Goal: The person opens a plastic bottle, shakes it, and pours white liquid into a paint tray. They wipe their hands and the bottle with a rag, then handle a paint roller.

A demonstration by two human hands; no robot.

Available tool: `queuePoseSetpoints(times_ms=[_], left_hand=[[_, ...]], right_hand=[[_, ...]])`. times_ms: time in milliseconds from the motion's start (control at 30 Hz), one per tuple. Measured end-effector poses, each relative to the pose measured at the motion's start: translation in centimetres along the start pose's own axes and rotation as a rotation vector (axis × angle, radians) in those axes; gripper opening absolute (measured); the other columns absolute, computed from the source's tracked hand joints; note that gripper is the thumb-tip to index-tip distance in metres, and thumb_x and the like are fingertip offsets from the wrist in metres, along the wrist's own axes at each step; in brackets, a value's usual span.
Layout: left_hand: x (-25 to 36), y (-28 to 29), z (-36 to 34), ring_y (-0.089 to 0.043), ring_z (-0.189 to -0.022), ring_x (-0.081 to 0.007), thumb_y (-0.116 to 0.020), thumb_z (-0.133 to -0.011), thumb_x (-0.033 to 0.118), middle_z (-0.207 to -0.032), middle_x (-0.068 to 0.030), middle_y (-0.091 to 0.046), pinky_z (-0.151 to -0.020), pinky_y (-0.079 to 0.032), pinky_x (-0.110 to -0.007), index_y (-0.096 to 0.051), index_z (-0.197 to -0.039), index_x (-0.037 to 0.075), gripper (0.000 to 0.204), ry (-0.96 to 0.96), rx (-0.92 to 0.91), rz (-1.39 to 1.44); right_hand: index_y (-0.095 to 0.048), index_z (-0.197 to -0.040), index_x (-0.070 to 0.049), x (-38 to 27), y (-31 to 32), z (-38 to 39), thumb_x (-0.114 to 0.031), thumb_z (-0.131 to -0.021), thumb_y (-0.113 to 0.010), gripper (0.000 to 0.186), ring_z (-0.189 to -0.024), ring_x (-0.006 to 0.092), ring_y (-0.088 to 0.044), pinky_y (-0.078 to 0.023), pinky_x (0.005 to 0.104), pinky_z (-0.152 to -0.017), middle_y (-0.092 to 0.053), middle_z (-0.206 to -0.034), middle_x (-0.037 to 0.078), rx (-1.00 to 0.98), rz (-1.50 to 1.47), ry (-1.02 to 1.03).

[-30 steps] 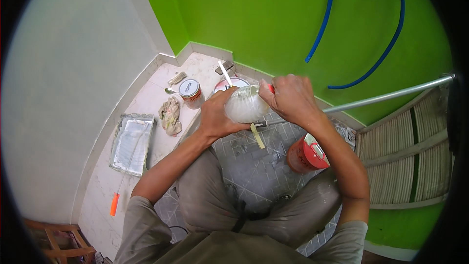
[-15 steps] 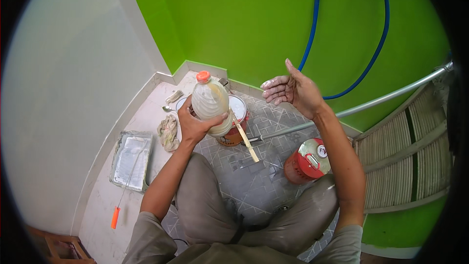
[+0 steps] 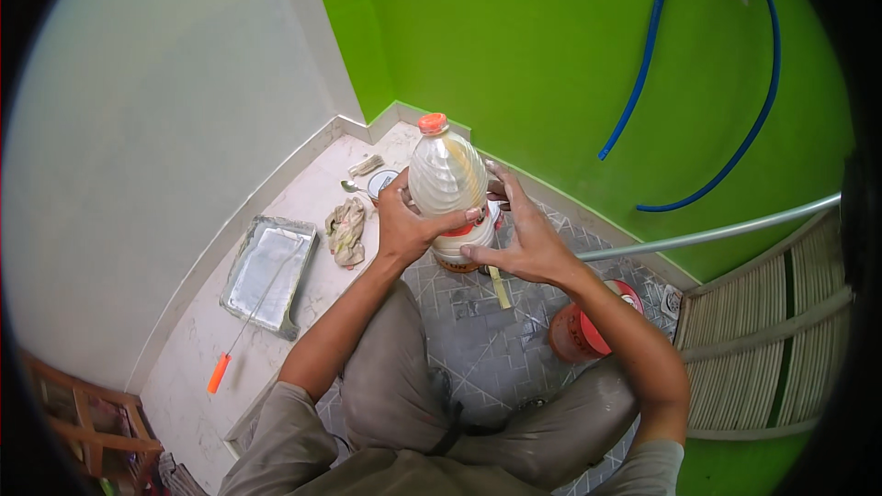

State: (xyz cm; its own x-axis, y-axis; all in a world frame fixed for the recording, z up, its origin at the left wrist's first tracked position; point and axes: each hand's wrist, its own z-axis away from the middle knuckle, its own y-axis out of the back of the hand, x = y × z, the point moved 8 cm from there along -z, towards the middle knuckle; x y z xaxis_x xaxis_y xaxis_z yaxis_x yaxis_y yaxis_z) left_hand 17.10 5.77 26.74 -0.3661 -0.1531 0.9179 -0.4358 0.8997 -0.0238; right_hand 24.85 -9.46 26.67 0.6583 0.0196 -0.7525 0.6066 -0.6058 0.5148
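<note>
Both hands hold a large clear plastic bottle (image 3: 446,179) with an orange cap, upright in front of me and partly filled with pale liquid. My left hand (image 3: 411,228) is wrapped round its left side, thumb across the front. Against the right side, my right hand (image 3: 528,234) is closed on the bottle; some fingertips are hidden behind it, and whitish smears mark its fingers. Below and behind the bottle stands a paint can (image 3: 457,264), mostly covered by it. A flat wooden stick (image 3: 500,288) sticks out below my right hand.
On the pale ledge at left lie a paint tray (image 3: 241,287), a roller with an orange handle (image 3: 219,373), a crumpled rag (image 3: 346,231), and a spoon (image 3: 350,186). A red can (image 3: 574,335) stands by my right knee. A metal pole (image 3: 717,237) and slatted panel (image 3: 744,349) are at right.
My right hand has come down from its raised, spread pose onto the bottle's right side. The bottle stays in my left hand. The view has shifted.
</note>
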Motion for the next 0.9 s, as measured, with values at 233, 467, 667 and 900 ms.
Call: queuePoseSetpoints(times_ms=[233, 467, 667, 900], left_hand=[[1.1, -2.2, 1.1, -0.071, -0.109, -0.0218, -0.095, -0.068, 0.012, -0.121, -0.0170, -0.071, -0.099, -0.056, -0.037, -0.059, -0.128, -0.008, 0.073, 0.051, -0.064, 0.034], [0.4, -2.5, 2.5, -0.066, -0.120, -0.0265, -0.102, -0.057, 0.024, -0.129, -0.0202, -0.066, -0.107, -0.051, -0.041, -0.045, -0.143, -0.009, 0.108, 0.244, -0.082, -0.001], [8.4, 5.9, 5.2, -0.049, -0.139, -0.0369, -0.098, -0.057, 0.044, -0.149, -0.0288, -0.048, -0.117, -0.038, -0.046, -0.030, -0.157, -0.001, 0.129, -0.002, 0.175, -0.309], [16.4, 17.8, 16.8, -0.067, -0.113, -0.0285, -0.075, -0.087, 0.029, -0.134, -0.0261, -0.062, -0.097, -0.055, -0.038, -0.055, -0.139, -0.007, 0.066, 0.156, 0.641, -0.547]], right_hand=[[-0.015, -0.158, 0.004, -1.4, 0.6, 0.2, -0.030, -0.070, -0.093, 0.123, -0.128, 0.0362, -0.059, -0.046, 0.0445, -0.110, -0.054, -0.139, 0.030, 0.055, -0.151, -0.069], [-0.020, -0.156, 0.004, -0.4, -0.3, 1.4, -0.021, -0.066, -0.096, 0.120, -0.127, 0.0328, -0.060, -0.047, 0.0420, -0.110, -0.056, -0.138, 0.026, 0.197, -0.138, -0.097], [-0.047, -0.139, 0.005, 4.8, 0.0, -2.4, -0.026, -0.078, -0.088, 0.080, -0.107, 0.0266, -0.069, -0.058, 0.0390, -0.094, -0.066, -0.123, 0.019, 0.220, -0.350, -0.305], [-0.054, -0.134, 0.007, 8.3, -7.3, -3.9, -0.013, -0.088, -0.078, 0.056, -0.103, 0.0220, -0.071, -0.057, 0.0342, -0.093, -0.069, -0.122, 0.017, 0.187, -0.702, -0.347]])
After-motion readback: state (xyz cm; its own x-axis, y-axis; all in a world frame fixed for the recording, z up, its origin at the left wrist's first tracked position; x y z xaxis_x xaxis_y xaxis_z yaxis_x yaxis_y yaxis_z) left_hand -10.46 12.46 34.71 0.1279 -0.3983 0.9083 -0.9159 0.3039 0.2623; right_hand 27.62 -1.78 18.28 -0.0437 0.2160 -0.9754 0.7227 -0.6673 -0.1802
